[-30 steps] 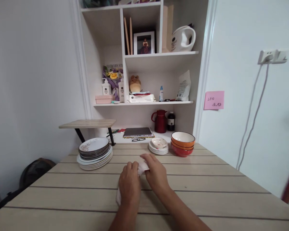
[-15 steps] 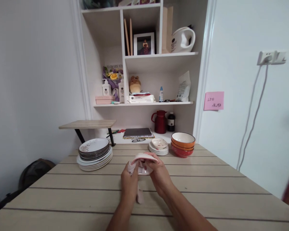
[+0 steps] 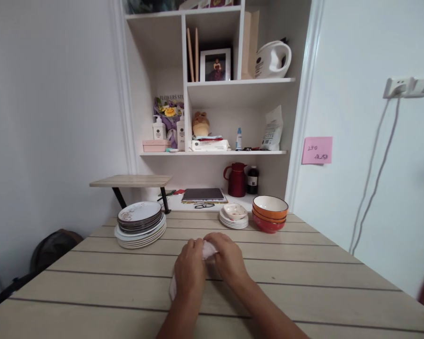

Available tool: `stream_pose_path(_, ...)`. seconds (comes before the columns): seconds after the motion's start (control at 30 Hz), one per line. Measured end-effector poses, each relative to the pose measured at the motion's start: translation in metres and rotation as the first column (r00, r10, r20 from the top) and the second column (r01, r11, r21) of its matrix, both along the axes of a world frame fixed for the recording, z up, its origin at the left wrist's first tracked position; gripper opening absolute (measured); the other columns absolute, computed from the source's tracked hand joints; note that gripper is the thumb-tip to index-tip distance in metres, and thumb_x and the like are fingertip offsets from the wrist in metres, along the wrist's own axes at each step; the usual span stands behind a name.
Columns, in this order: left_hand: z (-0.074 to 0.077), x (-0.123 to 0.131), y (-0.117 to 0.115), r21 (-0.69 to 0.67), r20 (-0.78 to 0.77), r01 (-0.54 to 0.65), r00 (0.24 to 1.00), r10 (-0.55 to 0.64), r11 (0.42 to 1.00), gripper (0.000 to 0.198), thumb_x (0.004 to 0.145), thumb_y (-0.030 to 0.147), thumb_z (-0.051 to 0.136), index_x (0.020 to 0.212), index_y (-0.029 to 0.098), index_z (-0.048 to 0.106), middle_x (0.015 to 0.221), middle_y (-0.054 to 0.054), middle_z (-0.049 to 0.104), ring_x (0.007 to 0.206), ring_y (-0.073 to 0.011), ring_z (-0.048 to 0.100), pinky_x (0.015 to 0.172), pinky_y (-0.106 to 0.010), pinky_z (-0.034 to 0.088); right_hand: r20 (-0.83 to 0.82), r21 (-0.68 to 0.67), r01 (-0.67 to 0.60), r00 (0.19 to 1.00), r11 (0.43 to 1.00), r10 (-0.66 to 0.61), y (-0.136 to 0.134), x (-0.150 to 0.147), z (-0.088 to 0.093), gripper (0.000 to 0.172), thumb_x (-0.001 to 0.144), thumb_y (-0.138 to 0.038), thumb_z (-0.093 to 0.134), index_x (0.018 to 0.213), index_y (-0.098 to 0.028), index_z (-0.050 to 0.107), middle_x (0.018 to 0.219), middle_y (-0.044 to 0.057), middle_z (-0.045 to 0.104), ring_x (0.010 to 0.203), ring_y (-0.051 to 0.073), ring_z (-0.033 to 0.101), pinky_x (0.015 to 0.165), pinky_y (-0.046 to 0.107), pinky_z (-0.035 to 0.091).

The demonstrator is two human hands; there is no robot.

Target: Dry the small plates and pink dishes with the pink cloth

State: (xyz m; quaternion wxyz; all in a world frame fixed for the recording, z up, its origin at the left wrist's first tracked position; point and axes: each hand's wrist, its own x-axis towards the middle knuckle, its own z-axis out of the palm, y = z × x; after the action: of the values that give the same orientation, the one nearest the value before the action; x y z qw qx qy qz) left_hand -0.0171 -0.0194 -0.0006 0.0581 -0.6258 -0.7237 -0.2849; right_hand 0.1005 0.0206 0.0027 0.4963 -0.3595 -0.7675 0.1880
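Both hands meet low over the middle of the table, fingers curled. My left hand [image 3: 191, 268] is closed on a pale pink cloth [image 3: 209, 250], a loose corner of which hangs out on the left beside the wrist. Against the other side, my right hand [image 3: 229, 259] is wrapped round a small bowl, now hidden behind the fingers and the cloth. Beyond the hands stands a stack of small white plates [image 3: 234, 224] with a little patterned dish [image 3: 235, 211] on top.
Stacked plates [image 3: 141, 238] stand at the left, under the edge of a small raised shelf [image 3: 130, 181]. Orange and red bowls [image 3: 269, 219] are nested at the back right. Behind lie eyeglasses [image 3: 204, 205] and a dark laptop [image 3: 203, 194], near a red jug [image 3: 237, 181].
The small bowl has been turned over and down, so its pink rim and inside no longer show. My hands have drawn closer together, and the cloth's loose end has swung left.
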Motion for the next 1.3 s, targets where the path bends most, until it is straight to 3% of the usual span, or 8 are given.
stream_pose_path(0.17, -0.005, -0.009, 0.01, 0.106, 0.338, -0.039, 0.941, 0.001, 0.994, 0.02, 0.081, 0.018, 0.059, 0.1, 0.024, 0.058, 0.105, -0.003, 0.065, 0.096, -0.0186, 0.06, 0.071, -0.025, 0.038, -0.452, -0.257, -0.335, 0.871, 0.907, 0.193, 0.002, -0.001, 0.004, 0.036, 0.063, -0.013, 0.044, 0.093, -0.02, 0.063, 0.075, 0.001, 0.066, 0.063, 0.018, 0.06, 0.059, 0.027, 0.046)
stream_pose_path(0.3, -0.006, -0.008, 0.018, 0.198, 0.708, -0.004, 0.692, -0.14, 0.98, 0.017, 0.08, 0.034, 0.063, 0.09, 0.02, 0.062, 0.087, -0.004, 0.072, 0.081, -0.019, 0.065, 0.067, -0.024, 0.043, -0.686, -0.359, -0.425, 0.724, 0.831, 0.074, -0.002, -0.004, 0.011, 0.029, 0.066, -0.022, 0.059, 0.094, -0.021, 0.064, 0.079, 0.0, 0.068, 0.063, 0.016, 0.058, 0.056, 0.024, 0.042)
stream_pose_path(0.4, -0.008, -0.004, 0.021, 0.269, 0.819, -0.006, 0.527, -0.226, 0.963, 0.028, 0.077, 0.043, 0.065, 0.088, 0.017, 0.066, 0.085, -0.008, 0.074, 0.081, -0.0223, 0.068, 0.069, -0.026, 0.048, -0.806, -0.352, -0.487, 0.592, 0.799, 0.006, -0.003, -0.006, 0.011, 0.033, 0.062, -0.025, 0.069, 0.095, -0.021, 0.065, 0.085, 0.002, 0.069, 0.071, 0.017, 0.059, 0.059, 0.024, 0.043)
stream_pose_path(0.53, -0.012, -0.002, 0.02, 0.19, 0.754, 0.012, 0.639, -0.153, 0.982, 0.025, 0.083, 0.037, 0.059, 0.095, 0.017, 0.068, 0.091, -0.009, 0.074, 0.086, -0.0225, 0.068, 0.075, -0.027, 0.048, -0.777, -0.378, -0.504, 0.629, 0.777, 0.03, 0.003, -0.006, 0.004, 0.03, 0.065, -0.03, 0.07, 0.092, -0.019, 0.066, 0.08, 0.003, 0.068, 0.068, 0.017, 0.058, 0.061, 0.027, 0.043)
stream_pose_path(0.67, -0.011, -0.006, 0.012, 0.087, 0.475, -0.055, 0.88, 0.008, 0.995, 0.03, 0.085, 0.016, 0.053, 0.113, 0.022, 0.061, 0.111, -0.008, 0.069, 0.104, -0.0199, 0.062, 0.085, -0.027, 0.044, -0.468, -0.334, -0.164, 0.884, 0.928, -0.012, 0.013, 0.0, -0.006, 0.018, 0.071, -0.025, 0.059, 0.086, -0.019, 0.066, 0.079, 0.003, 0.068, 0.073, 0.02, 0.058, 0.068, 0.03, 0.043)
stream_pose_path(0.77, -0.004, -0.008, 0.004, 0.106, 0.181, -0.075, 0.982, 0.055, 0.992, 0.038, 0.081, 0.003, 0.05, 0.11, 0.024, 0.06, 0.112, -0.005, 0.064, 0.108, -0.0189, 0.057, 0.088, -0.028, 0.04, -0.183, -0.176, 0.065, 0.978, 0.982, -0.097, 0.017, 0.006, -0.009, 0.026, 0.069, -0.016, 0.054, 0.091, -0.022, 0.067, 0.089, 0.002, 0.069, 0.081, 0.021, 0.06, 0.074, 0.03, 0.044)
stream_pose_path(1.0, 0.002, 0.004, -0.003, 0.041, -0.088, -0.001, 0.996, 0.004, 0.999, 0.026, 0.09, 0.01, 0.044, 0.099, 0.025, 0.063, 0.098, -0.004, 0.062, 0.097, -0.0197, 0.055, 0.079, -0.03, 0.037, 0.109, 0.019, 0.197, 0.974, 0.98, -0.198, 0.001, 0.005, -0.002, 0.061, 0.062, 0.0, 0.045, 0.113, -0.028, 0.064, 0.108, 0.002, 0.069, 0.091, 0.021, 0.064, 0.073, 0.028, 0.042)
stream_pose_path(1.3, 0.0, 0.001, -0.003, 0.003, -0.039, 0.05, 0.998, -0.05, 0.999, 0.024, 0.085, 0.01, 0.051, 0.1, 0.025, 0.063, 0.1, -0.003, 0.063, 0.098, -0.0196, 0.056, 0.08, -0.029, 0.037, 0.153, -0.012, 0.149, 0.978, 0.989, -0.145, -0.003, 0.005, 0.001, 0.041, 0.064, -0.004, 0.047, 0.087, -0.028, 0.071, 0.091, 0.003, 0.073, 0.087, 0.022, 0.062, 0.07, 0.028, 0.037)
